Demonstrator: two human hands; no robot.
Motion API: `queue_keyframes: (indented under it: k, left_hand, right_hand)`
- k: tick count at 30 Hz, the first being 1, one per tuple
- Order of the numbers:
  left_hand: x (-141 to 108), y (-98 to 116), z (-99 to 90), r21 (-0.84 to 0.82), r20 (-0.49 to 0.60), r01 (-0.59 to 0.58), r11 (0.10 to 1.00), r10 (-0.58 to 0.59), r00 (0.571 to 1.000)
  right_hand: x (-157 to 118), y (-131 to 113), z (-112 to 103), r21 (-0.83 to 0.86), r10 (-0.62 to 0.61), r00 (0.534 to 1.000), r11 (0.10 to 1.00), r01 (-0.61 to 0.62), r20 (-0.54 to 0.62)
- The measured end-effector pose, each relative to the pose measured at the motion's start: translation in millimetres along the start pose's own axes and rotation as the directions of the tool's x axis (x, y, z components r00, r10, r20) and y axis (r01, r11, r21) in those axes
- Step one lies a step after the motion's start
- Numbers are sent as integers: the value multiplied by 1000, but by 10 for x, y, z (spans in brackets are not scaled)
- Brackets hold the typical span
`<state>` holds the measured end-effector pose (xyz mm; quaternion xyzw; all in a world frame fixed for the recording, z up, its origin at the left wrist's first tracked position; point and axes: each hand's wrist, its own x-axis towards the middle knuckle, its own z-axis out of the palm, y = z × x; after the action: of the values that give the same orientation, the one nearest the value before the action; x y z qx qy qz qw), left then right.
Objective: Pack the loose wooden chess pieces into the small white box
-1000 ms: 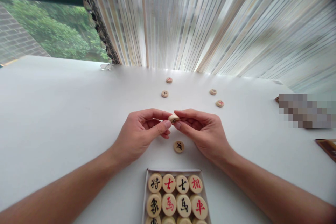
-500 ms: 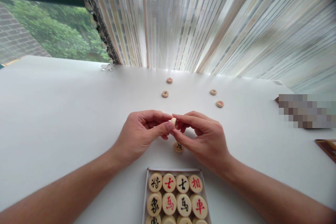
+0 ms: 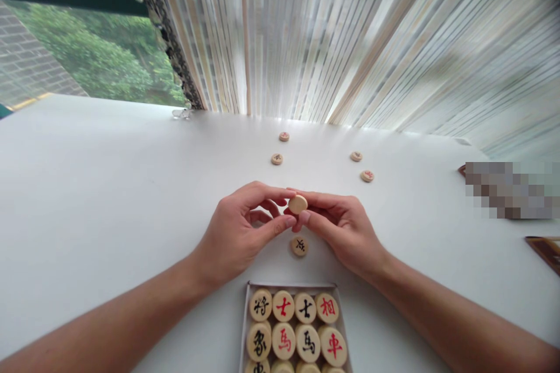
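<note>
Above the table, a round wooden xiangqi piece [image 3: 298,204] is held between my hands, its blank face towards me. My right hand [image 3: 345,221] grips it by thumb and fingers at the right side. My left hand [image 3: 249,221] has its index fingertip at the upper left edge and its thumb just under the lower left, in a loose pinch around it. Below my fingers another xiangqi piece [image 3: 300,246] with a black character lies on the table. Nearest me, a white box [image 3: 292,287] holds rows of stacked pieces with red and black characters.
Farther back on the white table [image 3: 109,186] lie several loose pieces: a red one [image 3: 284,136] and a black one [image 3: 277,159] at centre, a black one [image 3: 356,156] and a red one [image 3: 367,176] to the right. A striped curtain [image 3: 301,35] hangs behind.
The held piece has turned from edge-on to showing its blank face and shifted slightly right. My left fingers have loosened and spread a little; my right thumb has moved up onto the piece.
</note>
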<state>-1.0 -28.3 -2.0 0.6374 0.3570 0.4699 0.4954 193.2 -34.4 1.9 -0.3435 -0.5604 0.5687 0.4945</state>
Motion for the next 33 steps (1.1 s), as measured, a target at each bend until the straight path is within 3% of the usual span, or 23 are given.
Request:
queue_keyframes:
  k: [6, 17, 26, 33]
  left_hand:
    - [-8, 43, -2, 138, 39, -94, 986, 89, 995]
    - [-25, 68, 15, 209, 105, -161, 965, 141, 984]
    - [-10, 76, 10, 104, 60, -32, 994, 26, 998]
    - [-15, 66, 5, 116, 66, -52, 992, 44, 997]
  right_hand:
    - [-19, 24, -18, 23, 89, 996, 996, -89, 13]
    - [28, 15, -59, 159, 241, 964, 953, -257, 116]
    - [32, 20, -133, 185, 187, 966, 958, -220, 181]
    - [50, -2, -80, 177, 213, 966, 955, -238, 145]
